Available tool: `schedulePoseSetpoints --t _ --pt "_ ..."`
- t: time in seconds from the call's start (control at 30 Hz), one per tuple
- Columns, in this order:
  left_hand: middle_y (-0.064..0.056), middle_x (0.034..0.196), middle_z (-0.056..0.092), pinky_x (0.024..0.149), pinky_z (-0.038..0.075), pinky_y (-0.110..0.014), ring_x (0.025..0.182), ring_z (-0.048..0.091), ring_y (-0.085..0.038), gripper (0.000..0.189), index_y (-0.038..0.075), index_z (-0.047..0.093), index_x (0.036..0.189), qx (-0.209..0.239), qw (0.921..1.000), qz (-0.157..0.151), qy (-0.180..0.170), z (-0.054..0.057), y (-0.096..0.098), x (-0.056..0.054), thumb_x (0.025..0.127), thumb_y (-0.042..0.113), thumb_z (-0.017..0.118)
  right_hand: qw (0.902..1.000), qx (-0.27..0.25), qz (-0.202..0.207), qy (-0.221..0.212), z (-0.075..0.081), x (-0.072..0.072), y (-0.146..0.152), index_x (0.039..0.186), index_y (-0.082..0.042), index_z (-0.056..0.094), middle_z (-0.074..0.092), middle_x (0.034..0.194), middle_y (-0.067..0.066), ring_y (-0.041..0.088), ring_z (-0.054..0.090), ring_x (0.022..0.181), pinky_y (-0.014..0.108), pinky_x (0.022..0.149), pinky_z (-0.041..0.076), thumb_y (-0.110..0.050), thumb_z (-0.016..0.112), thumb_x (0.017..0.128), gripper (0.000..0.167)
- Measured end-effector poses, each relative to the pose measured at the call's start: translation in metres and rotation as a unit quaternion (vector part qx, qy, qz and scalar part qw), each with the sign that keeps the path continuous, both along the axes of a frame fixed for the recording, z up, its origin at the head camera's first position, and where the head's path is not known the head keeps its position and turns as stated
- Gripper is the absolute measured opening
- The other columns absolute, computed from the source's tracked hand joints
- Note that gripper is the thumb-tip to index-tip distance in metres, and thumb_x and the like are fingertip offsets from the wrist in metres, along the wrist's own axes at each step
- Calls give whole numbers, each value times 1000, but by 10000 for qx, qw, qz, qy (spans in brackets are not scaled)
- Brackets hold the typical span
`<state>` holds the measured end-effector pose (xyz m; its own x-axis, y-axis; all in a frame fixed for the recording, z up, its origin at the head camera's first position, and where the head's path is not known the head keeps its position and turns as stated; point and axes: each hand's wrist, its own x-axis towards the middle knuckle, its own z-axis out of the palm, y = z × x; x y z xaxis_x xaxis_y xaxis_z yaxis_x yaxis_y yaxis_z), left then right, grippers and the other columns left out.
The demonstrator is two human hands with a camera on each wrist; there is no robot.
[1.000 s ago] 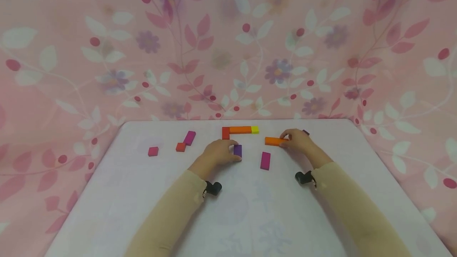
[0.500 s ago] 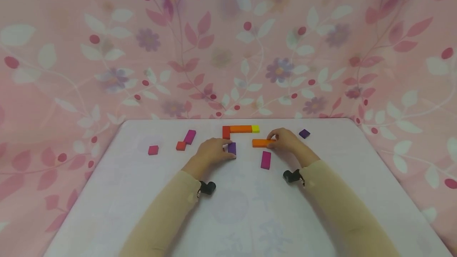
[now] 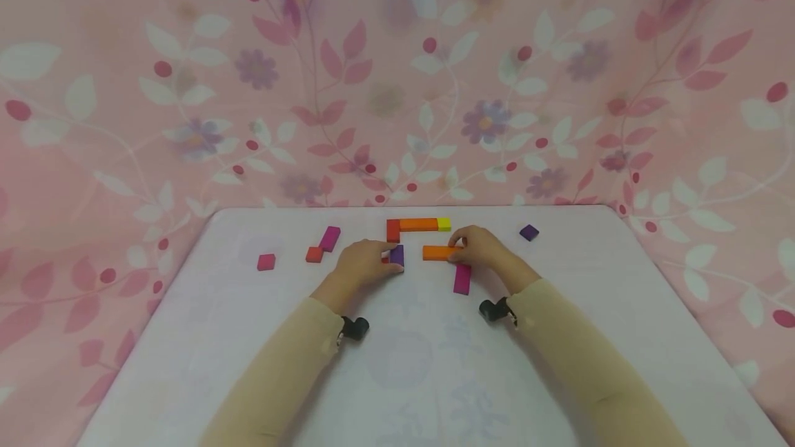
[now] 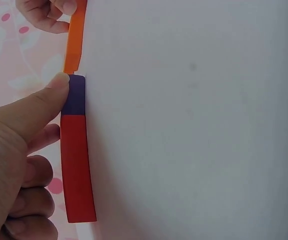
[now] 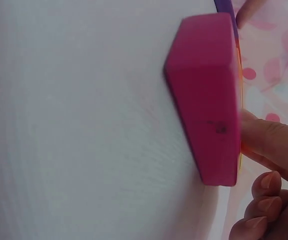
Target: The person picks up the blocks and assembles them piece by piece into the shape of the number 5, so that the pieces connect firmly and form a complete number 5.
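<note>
Pink floral cloth (image 3: pixel 397 88) fills the top of the head view, behind a white table (image 3: pixel 404 392). Near the centre, the left hand (image 3: pixel 360 267) pinches a purple block (image 3: pixel 397 256) between thumb and finger; the left wrist view shows a red block (image 4: pixel 77 170) against its lower end. Just right of centre, the right hand (image 3: pixel 484 247) has thumb and finger clamped on an orange block (image 3: pixel 437 253), near a magenta block (image 3: pixel 462 280). Above them, 3 pieces touch: a red piece (image 3: pixel 393 230), an orange bar (image 3: pixel 419 225) and a yellow cube (image 3: pixel 444 224). At left lies a pink cube (image 3: pixel 266 262).
</note>
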<state>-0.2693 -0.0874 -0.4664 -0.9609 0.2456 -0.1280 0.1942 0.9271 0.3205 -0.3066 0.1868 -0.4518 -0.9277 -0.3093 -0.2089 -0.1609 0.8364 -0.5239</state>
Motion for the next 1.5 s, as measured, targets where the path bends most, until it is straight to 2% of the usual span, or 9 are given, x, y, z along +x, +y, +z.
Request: schedulePoseSetpoints --t 0.13,0.33,0.57,0.8,1.23,1.5 --pt "-2 126 68 95 51 -44 114 60 -25 66 29 59 141 -76 9999 -64 110 0 -4 1 84 56 75 9999 36 -71 -107 1 3 -7 108 -12 72 59 96 10 26 53 88 35 78 47 -26 80 87 26" --pt "-3 128 68 92 52 -42 113 62 -26 61 26 62 139 -233 9990 -219 302 2 -8 1 86 55 73 9998 180 86 48 1 8 -15 105 -13 71 60 91 7 25 53 88 37 81 46 -25 81 86 25" --pt "-3 128 68 88 54 -40 111 64 -26 59 28 63 138 -329 9981 -237 469 -1 -8 -1 87 56 71 9996 223 170 -21 2 10 -24 104 -14 71 61 96 6 24 53 91 37 83 47 -27 81 86 24" --pt "-3 127 68 89 54 -41 110 64 -25 60 27 62 138 -458 9978 -207 438 -1 -6 -1 87 56 71 9995 176 253 -5 2 10 -30 103 -14 70 60 90 6 24 53 87 36 79 46 -26 81 86 24" --pt "-3 125 70 90 54 -40 109 64 -25 61 27 62 139 -516 9974 -181 460 -1 -3 -1 86 57 71 9990 305 327 -24 2 7 -34 108 -14 72 63 94 3 23 54 90 37 84 50 -28 81 86 28" --pt "-4 123 70 88 55 -39 108 65 -25 62 26 62 139 -586 9970 -154 473 1 -1 -2 86 57 71 9981 395 479 33 3 6 -36 105 -13 74 66 93 1 23 54 91 38 88 50 -29 81 86 26"
